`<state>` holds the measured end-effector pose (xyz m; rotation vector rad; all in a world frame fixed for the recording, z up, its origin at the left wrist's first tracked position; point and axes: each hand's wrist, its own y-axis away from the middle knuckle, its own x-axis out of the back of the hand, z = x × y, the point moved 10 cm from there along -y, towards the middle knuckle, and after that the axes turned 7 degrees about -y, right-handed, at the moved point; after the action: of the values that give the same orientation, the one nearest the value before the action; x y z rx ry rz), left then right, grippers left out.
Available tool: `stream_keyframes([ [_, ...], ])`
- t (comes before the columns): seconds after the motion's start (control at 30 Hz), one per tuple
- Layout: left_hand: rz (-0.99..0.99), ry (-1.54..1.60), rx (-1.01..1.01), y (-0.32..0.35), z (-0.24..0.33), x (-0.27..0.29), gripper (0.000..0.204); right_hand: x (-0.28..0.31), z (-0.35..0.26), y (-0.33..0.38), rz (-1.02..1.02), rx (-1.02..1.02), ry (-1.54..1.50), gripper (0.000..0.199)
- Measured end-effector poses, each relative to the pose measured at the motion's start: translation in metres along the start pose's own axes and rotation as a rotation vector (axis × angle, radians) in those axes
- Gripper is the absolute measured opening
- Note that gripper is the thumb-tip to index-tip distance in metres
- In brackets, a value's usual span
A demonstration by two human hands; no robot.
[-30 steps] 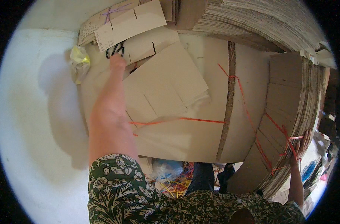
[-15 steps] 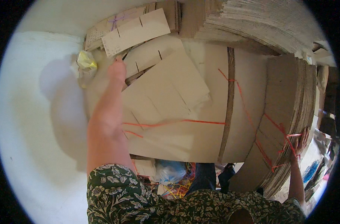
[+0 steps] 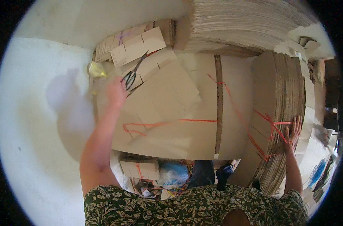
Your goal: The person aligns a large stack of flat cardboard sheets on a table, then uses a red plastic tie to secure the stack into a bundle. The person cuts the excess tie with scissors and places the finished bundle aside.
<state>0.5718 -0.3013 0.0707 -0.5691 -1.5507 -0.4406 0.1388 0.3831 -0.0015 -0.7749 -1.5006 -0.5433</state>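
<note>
My left hand (image 3: pixel 117 90) is closed around the handles of a pair of scissors (image 3: pixel 130 78), held over the cardboard with the blades pointing up and away. Beneath lie loose slotted cardboard sheets (image 3: pixel 167 90) on a wide cardboard surface. A red plastic string (image 3: pixel 167 121) runs across this surface. At the right, my right hand (image 3: pixel 294 130) rests with fingers outstretched against the edge of a tall cardboard stack (image 3: pixel 282 98). More red string (image 3: pixel 271 124) crosses that stack and passes by my right hand.
A white wall (image 3: pixel 32 124) bounds the left side. Large cardboard stacks (image 3: pixel 235 26) stand at the back. A yellowish clear plastic bag (image 3: pixel 97 70) sits by the wall. Below the near edge are a tied cardboard bundle (image 3: pixel 139 169) and a blue-and-clear plastic bag (image 3: pixel 174 175).
My left hand has drawn back toward me from the far sheets, and the scissors now show in it. My right hand stays against the stack. The whole view has shifted slightly.
</note>
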Motion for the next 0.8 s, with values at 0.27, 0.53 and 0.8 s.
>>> stream_keyframes([
  [0.27,-0.234,1.18,0.21,0.149,0.196,0.037,0.014,0.055,-0.099,0.012,0.137,-0.161,-0.776,0.058],
  [0.53,-0.725,1.523,0.027,0.317,0.396,0.057,0.014,0.053,-0.217,0.098,-0.437,-0.309,-1.492,0.078],
  [0.8,-0.813,1.34,-0.485,0.373,0.476,0.083,0.018,0.057,-0.156,0.132,-0.322,-0.678,-1.766,0.066],
])
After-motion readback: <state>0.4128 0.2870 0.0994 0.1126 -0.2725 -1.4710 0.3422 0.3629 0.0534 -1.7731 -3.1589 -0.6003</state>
